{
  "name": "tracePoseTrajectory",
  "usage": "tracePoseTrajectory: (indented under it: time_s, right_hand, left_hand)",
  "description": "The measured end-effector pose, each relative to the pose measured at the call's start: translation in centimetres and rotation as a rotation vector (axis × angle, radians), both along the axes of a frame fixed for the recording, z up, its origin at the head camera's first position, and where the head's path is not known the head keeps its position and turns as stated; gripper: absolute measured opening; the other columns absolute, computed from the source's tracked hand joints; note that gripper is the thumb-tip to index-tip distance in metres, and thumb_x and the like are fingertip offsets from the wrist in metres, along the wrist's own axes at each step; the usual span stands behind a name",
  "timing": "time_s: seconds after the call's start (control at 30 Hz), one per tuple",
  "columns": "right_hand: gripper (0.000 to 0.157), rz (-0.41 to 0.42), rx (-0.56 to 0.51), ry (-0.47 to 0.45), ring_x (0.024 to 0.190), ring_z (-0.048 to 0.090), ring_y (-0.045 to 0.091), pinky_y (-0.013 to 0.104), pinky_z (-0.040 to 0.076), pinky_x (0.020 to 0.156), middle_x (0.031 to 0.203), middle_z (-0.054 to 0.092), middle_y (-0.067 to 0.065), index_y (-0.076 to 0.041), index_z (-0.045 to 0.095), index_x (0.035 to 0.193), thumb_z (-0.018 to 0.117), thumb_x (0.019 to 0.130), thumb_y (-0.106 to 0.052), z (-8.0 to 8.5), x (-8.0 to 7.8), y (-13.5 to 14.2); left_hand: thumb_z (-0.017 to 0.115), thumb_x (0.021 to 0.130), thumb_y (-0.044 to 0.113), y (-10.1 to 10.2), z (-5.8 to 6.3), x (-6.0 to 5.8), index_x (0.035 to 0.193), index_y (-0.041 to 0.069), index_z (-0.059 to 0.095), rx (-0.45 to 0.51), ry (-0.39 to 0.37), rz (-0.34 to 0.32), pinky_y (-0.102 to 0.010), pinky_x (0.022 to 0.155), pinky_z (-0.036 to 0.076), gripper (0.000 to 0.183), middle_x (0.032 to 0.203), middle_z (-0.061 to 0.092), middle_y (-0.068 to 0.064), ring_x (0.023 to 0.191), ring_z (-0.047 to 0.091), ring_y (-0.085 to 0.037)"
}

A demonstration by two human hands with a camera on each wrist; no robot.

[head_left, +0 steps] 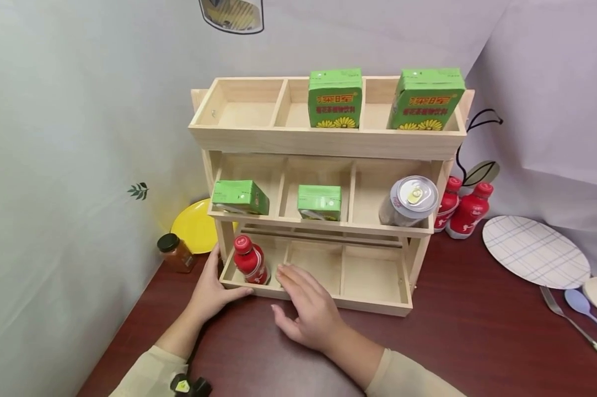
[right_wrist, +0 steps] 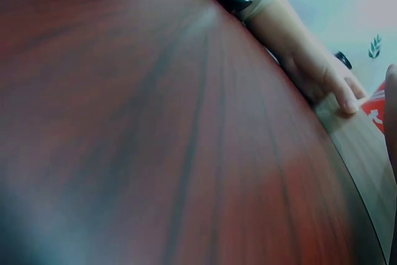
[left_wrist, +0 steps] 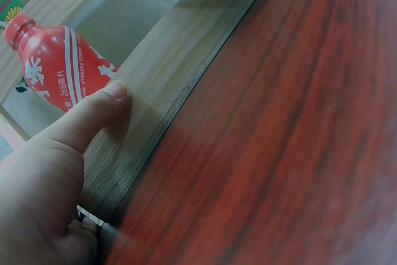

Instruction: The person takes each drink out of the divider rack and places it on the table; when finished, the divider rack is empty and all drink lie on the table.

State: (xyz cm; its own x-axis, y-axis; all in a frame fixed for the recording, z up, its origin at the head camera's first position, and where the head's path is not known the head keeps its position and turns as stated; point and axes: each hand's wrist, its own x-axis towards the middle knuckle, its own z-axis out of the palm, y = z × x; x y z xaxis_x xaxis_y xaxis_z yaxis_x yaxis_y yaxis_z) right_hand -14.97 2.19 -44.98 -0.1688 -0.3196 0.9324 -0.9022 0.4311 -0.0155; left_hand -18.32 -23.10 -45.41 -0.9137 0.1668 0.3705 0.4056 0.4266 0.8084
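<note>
A three-tier wooden rack [head_left: 328, 142] stands on the table. My left hand [head_left: 212, 292] grips its lower left corner, thumb [left_wrist: 99, 107] along the front board and fingers round the side. In the bottom left compartment a red bottle [head_left: 251, 262] with a red cap stands upright, just behind that thumb. Just right of the bottle, my right hand [head_left: 310, 309] hovers over the bottom front board with its fingers extended and thumb apart, holding nothing. The right wrist view shows mostly tabletop, with the left hand [right_wrist: 325, 82] at the rack's corner.
Green drink cartons [head_left: 335, 99] occupy the upper two tiers, with a silver can [head_left: 409, 201] at middle right. Behind the rack are a yellow plate [head_left: 194, 229], a dark-lidded jar [head_left: 176, 253] and red bottles [head_left: 469, 212]. A checked plate [head_left: 536, 253] and fork [head_left: 568, 320] lie right.
</note>
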Motion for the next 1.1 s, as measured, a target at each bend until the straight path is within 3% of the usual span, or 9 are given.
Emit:
tracePoseTrajectory:
  time_s: [0.33, 0.43, 0.57, 0.83, 0.93, 1.1]
  right_hand:
    - [0.076, -0.176, 0.072, -0.054, 0.131, 0.04, 0.042, 0.048, 0.036, 0.104, 0.141, 0.041, 0.031, 0.014, 0.048, 0.13, 0.073, 0.069, -0.024, -0.4, -1.2, -3.3]
    - [0.081, -0.226, 0.078, -0.094, 0.133, 0.04, 0.039, 0.046, 0.036, 0.104, 0.143, 0.039, 0.03, 0.014, 0.045, 0.134, 0.073, 0.07, -0.028, -0.3, -1.5, -4.1]
    - [0.083, -0.327, 0.094, -0.211, 0.132, 0.042, 0.034, 0.042, 0.037, 0.105, 0.145, 0.04, 0.024, 0.011, 0.039, 0.14, 0.067, 0.077, -0.036, -0.6, -1.8, -4.8]
    - [0.086, -0.477, 0.12, -0.549, 0.129, 0.047, 0.021, 0.033, 0.039, 0.103, 0.146, 0.044, 0.009, -0.003, 0.033, 0.148, 0.061, 0.086, -0.057, -0.7, -2.2, -6.0]
    - [0.084, -0.504, 0.146, -0.595, 0.125, 0.051, 0.02, 0.034, 0.04, 0.101, 0.14, 0.051, 0.007, -0.006, 0.037, 0.145, 0.064, 0.084, -0.057, -0.8, -2.4, -6.3]
    - [0.074, -0.482, 0.156, -0.584, 0.108, 0.06, 0.017, 0.035, 0.042, 0.097, 0.116, 0.065, 0.005, -0.009, 0.042, 0.141, 0.067, 0.084, -0.05, -0.8, -2.5, -6.3]
  left_hand:
    - [0.095, 0.059, 0.017, -0.3, 0.0, -0.1, 0.153, 0.014, 0.022, 0.004, -0.002, -0.01, -0.033, 0.098, 0.038, 0.119, 0.143, 0.04, -0.006, 0.122, 0.044, -0.02]
    - [0.094, 0.059, 0.016, -0.2, 0.1, -0.2, 0.153, 0.014, 0.021, 0.011, -0.01, -0.017, -0.036, 0.096, 0.04, 0.119, 0.143, 0.039, -0.007, 0.121, 0.044, -0.021]
    - [0.094, 0.06, 0.014, -0.2, 0.1, -0.1, 0.154, 0.013, 0.021, 0.011, -0.014, -0.021, -0.038, 0.095, 0.041, 0.119, 0.144, 0.038, -0.009, 0.122, 0.044, -0.023]
    - [0.093, 0.061, 0.012, -0.1, 0.2, -0.1, 0.153, 0.012, 0.023, 0.017, -0.009, -0.022, -0.042, 0.095, 0.04, 0.116, 0.143, 0.038, -0.009, 0.121, 0.043, -0.023]
    - [0.093, 0.061, 0.013, -0.1, 0.1, -0.1, 0.153, 0.011, 0.022, 0.005, -0.005, -0.023, -0.037, 0.095, 0.039, 0.116, 0.143, 0.038, -0.01, 0.121, 0.044, -0.023]
    - [0.094, 0.06, 0.012, 0.0, 0.0, -0.1, 0.153, 0.011, 0.022, 0.011, 0.003, -0.018, -0.034, 0.097, 0.038, 0.117, 0.143, 0.039, -0.009, 0.121, 0.043, -0.023]
